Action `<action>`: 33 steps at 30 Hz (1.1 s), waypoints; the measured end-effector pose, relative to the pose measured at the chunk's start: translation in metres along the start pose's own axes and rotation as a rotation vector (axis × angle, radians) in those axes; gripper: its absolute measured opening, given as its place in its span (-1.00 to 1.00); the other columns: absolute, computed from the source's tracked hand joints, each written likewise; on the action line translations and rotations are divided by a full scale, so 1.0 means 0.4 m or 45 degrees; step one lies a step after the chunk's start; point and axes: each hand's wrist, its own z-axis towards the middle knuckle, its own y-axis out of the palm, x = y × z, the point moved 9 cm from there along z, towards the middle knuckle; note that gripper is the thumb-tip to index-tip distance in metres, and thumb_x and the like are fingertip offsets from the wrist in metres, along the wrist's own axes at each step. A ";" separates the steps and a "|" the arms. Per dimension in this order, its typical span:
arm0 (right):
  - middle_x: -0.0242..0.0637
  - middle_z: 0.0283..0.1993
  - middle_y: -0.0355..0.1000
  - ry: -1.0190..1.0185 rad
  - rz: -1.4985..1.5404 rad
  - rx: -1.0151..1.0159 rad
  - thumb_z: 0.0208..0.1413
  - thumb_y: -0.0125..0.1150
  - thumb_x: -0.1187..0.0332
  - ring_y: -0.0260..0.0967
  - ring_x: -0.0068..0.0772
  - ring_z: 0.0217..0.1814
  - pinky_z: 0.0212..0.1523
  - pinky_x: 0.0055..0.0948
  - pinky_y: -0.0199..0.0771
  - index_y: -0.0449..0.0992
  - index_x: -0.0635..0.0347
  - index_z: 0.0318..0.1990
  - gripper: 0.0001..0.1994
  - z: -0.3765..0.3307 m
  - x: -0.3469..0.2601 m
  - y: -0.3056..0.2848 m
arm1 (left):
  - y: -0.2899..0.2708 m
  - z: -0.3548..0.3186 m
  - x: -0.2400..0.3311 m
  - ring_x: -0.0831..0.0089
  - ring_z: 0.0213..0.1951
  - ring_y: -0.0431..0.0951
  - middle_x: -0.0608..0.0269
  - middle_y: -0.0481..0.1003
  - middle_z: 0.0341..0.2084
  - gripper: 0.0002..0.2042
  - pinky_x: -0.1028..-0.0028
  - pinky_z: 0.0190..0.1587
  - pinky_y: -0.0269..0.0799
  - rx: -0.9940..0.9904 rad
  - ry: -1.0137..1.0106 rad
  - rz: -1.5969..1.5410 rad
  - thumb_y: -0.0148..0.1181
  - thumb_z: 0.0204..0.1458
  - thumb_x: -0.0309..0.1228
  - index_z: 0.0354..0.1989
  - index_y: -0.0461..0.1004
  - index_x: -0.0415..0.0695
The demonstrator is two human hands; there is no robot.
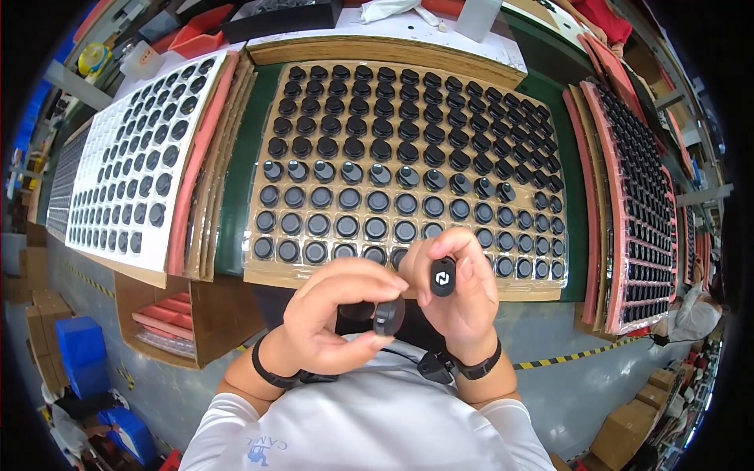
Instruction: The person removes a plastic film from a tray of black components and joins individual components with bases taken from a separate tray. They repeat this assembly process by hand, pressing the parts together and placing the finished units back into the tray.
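Black cap [442,276] — pinched in right hand [459,290] fingers [470,267].

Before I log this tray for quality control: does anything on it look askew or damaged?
Nothing stands out. The central tray holds tidy rows of black round parts. The left hand holds a round piece, the right hand a small black part.

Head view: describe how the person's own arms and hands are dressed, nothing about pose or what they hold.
Both hands are bare, no gloves. The left hand has a thin black band around its wrist. The right hand wears a similar black wristband. White short sleeves cover the upper arms; the forearms are uncovered.
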 end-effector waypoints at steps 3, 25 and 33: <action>-0.27 -0.53 0.29 -0.002 0.082 -0.025 0.24 -0.10 0.14 0.16 -0.47 -0.49 -0.40 -0.49 0.18 0.27 0.16 -0.13 -0.73 0.003 0.000 0.006 | 0.005 -0.003 0.015 0.27 -0.25 0.50 -0.04 0.47 -0.26 -0.65 0.40 -0.22 0.42 -0.057 0.046 -0.096 0.26 -0.12 -0.45 -0.14 0.34 -0.26; -0.19 -0.41 0.40 -0.029 0.039 0.035 0.18 0.02 0.08 0.23 -0.45 -0.47 -0.45 -0.51 0.27 0.31 0.15 -0.14 -0.68 0.000 -0.003 -0.003 | 0.000 -0.039 -0.027 0.53 -0.45 0.47 -0.15 0.47 -0.21 -0.66 0.55 -0.39 0.42 0.088 -0.279 -0.524 -0.06 0.04 -0.63 0.03 0.21 -0.25; -0.07 -0.29 0.46 -0.019 0.128 0.055 0.10 0.17 0.16 0.38 -0.34 -0.24 -0.21 -0.40 0.39 0.37 0.22 -0.15 -0.68 -0.008 0.007 -0.024 | -0.006 -0.055 -0.056 0.62 -0.48 0.42 0.03 0.52 -0.25 -0.81 0.60 -0.43 0.37 -0.030 -0.345 -0.346 -0.14 0.10 -0.63 -0.23 0.44 -0.28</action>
